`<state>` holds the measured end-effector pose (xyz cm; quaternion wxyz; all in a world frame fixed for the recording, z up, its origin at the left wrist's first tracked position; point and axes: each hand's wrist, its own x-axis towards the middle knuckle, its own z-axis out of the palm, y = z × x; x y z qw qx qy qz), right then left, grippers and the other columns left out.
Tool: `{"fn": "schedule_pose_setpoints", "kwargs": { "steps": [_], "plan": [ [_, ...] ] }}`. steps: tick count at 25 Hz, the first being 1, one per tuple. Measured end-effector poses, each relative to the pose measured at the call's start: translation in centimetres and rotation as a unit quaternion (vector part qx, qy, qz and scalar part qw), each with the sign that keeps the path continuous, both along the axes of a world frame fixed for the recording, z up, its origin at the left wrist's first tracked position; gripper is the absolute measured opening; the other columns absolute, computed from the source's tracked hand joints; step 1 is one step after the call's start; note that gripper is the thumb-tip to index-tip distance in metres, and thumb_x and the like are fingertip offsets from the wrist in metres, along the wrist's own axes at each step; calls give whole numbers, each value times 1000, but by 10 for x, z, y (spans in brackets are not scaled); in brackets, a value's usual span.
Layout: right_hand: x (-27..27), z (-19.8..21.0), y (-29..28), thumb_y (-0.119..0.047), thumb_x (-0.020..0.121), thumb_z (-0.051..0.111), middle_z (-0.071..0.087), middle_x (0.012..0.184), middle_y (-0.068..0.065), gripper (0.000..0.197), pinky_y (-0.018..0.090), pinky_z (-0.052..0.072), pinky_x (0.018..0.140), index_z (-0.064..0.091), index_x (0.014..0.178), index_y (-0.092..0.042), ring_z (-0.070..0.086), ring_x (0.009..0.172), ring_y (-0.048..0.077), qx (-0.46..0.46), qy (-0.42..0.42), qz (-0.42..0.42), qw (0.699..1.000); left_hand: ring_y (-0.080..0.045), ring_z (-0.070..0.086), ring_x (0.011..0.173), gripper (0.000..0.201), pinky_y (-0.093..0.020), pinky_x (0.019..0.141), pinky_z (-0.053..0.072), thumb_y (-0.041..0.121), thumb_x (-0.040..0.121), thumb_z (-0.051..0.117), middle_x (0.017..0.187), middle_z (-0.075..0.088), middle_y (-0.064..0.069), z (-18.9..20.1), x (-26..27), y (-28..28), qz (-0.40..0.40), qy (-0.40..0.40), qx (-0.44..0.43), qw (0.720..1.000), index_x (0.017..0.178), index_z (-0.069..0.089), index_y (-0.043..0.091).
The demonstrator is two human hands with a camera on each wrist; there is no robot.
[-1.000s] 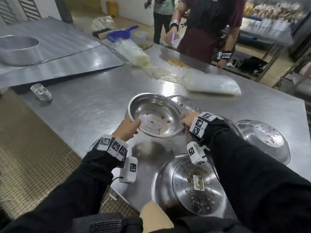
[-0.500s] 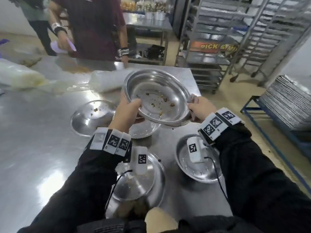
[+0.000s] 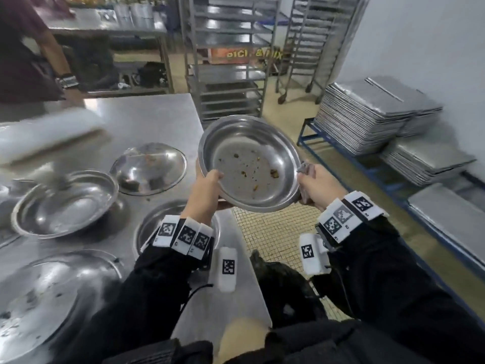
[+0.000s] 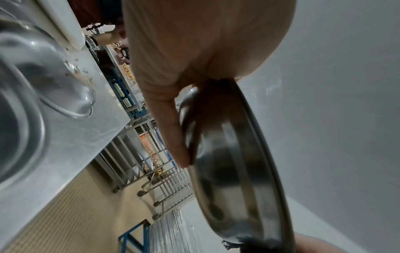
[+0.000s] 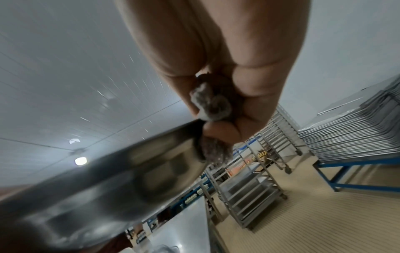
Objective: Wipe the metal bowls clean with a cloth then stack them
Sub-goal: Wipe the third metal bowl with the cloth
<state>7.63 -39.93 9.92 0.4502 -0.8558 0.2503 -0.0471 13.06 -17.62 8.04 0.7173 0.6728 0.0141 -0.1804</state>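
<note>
Since the earlier frame the held bowl (image 3: pixel 249 164) has travelled from above the desk (image 3: pixel 147 119) to beyond its right edge, now over the tiled floor (image 3: pixel 278 232). Left hand (image 3: pixel 204 190) grips the near-left rim, thumb inside, fingers (image 4: pixel 171 130) pressed under the base. Right hand (image 3: pixel 319 187) pinches the right rim together with a bunched grey cloth (image 5: pixel 211 104). Bowl interior carries food crumbs, opening tilted toward the wearer. Cloth sits at the rim's right side, so the right hand is nearer the soiled base; wiping likely needs the left hand alone to support the bowl. Other bowls (image 3: pixel 65 203) rest on the desk, unstacked.
</note>
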Motion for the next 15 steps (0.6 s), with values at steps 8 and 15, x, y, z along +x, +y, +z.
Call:
{"fn": "schedule_pose_setpoints", "kwargs": {
  "steps": [8,15],
  "plan": [
    [-32,-47,-112,-19,93,56,63,99,7,16,5,36,50,61,105,-8,57,75,9,-110,11,29,993,-31,59,113,79,-47,90,53,75,83,32,130,58,-10,-45,-14,-106,-38,-47,84,995,143,38,24],
    [10,-59,-121,-14,84,67,60,112,4,34,26,43,88,60,117,-12,55,99,16,-203,-120,180,955,-32,65,103,73,-51,92,52,75,83,36,125,61,-16,-69,-11,-125,-72,-77,143,984,146,25,40]
  ]
}}
